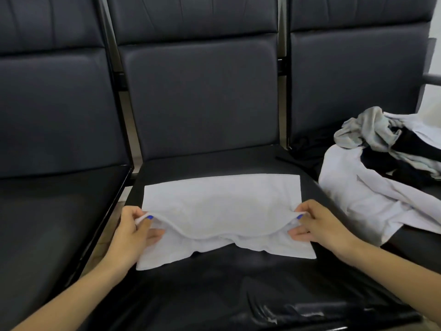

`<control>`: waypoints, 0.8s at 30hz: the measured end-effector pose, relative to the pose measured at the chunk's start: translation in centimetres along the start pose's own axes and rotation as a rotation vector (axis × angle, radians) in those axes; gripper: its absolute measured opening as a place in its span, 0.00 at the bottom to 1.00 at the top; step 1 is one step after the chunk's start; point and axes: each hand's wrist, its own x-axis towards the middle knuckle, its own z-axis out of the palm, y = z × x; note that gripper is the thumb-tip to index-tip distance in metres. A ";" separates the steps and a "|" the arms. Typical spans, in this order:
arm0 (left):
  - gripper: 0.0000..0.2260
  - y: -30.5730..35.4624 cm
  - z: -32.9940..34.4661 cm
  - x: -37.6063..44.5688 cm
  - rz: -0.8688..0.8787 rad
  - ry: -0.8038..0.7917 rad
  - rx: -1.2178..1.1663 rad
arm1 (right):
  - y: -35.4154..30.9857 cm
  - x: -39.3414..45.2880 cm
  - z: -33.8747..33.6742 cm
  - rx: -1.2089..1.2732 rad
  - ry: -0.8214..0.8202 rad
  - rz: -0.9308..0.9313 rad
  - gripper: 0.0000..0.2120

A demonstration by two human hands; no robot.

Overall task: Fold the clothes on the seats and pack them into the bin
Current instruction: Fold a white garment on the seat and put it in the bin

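A white garment (222,201) lies partly folded on the middle black seat (214,278). Its near layer is lifted and sags in a curve between my two hands. My left hand (136,232) pinches the left corner of that fold, thumb on top. My right hand (317,223) pinches the right corner the same way. A lower layer of the garment lies flat under the fold, toward me. No bin is in view.
A pile of unfolded clothes (381,168), white, grey and dark, lies on the right seat. The left seat (52,211) is bare black leather. Seat backs rise behind. A metal armrest (432,78) shows at the far right.
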 end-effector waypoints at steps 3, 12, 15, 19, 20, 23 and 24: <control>0.11 -1.3 -1.3 -0.8 0.193 -0.216 0.257 | 0.8 -0.5 -0.3 -0.107 -0.016 -0.091 0.10; 0.10 -1.6 -6.0 -1.5 0.423 -0.313 0.701 | -0.9 0.2 -5.2 -0.316 0.110 -0.156 0.08; 0.12 -1.4 -6.4 -1.8 0.401 -0.282 0.640 | -1.2 0.2 -6.1 -0.332 0.052 -0.108 0.07; 0.20 -1.0 -6.3 -1.8 0.363 -0.243 0.565 | -1.9 0.1 -6.5 -0.425 0.013 -0.094 0.07; 0.21 -1.0 -6.4 -1.8 0.357 -0.229 0.555 | -2.1 -0.1 -6.7 -0.426 0.006 -0.087 0.07; 0.20 -0.6 -6.7 -1.8 0.356 -0.194 0.525 | -2.4 -0.4 -7.6 -0.415 -0.037 -0.064 0.06; 0.20 -0.5 -6.8 -1.9 0.351 -0.182 0.503 | -2.6 -0.6 -7.9 -0.409 -0.061 -0.060 0.05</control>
